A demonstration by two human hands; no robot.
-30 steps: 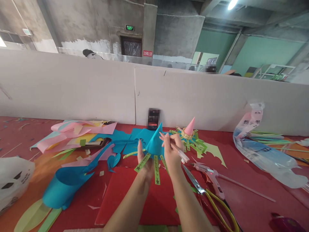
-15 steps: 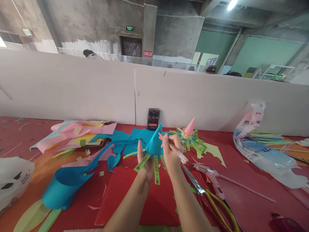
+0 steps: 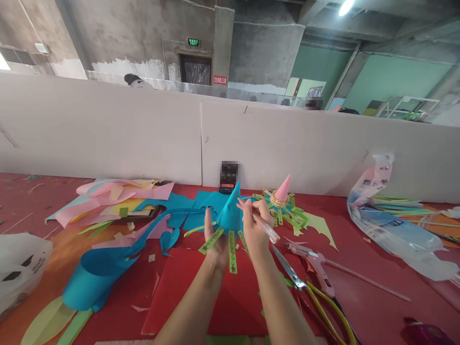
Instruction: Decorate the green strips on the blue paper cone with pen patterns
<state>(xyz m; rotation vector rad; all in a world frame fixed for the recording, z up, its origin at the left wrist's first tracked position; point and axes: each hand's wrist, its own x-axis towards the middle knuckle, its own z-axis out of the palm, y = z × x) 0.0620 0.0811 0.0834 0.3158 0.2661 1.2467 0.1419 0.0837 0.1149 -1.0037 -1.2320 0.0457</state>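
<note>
A blue paper cone (image 3: 229, 211) stands point up at the centre, with green strips (image 3: 233, 254) marked with dark patterns and stars fanning from its base. My left hand (image 3: 214, 239) supports it from below and the left, thumb upright beside it. In my right hand (image 3: 256, 220) is a pen (image 3: 266, 227), its tip against or close to the cone's right side. Behind on the right sits a pink cone (image 3: 283, 189) with a woven band and similar green strips around it.
Scissors (image 3: 316, 297) and a pink glue gun (image 3: 316, 268) lie right of my right forearm. A blue paper cylinder (image 3: 95, 278) and paper scraps are on the left. A phone (image 3: 229, 177) leans on the white partition (image 3: 143, 139). A plastic bag (image 3: 395, 235) lies far right.
The pen tip and my right fingers have shifted very slightly at the cone's side. My left hand keeps its hold.
</note>
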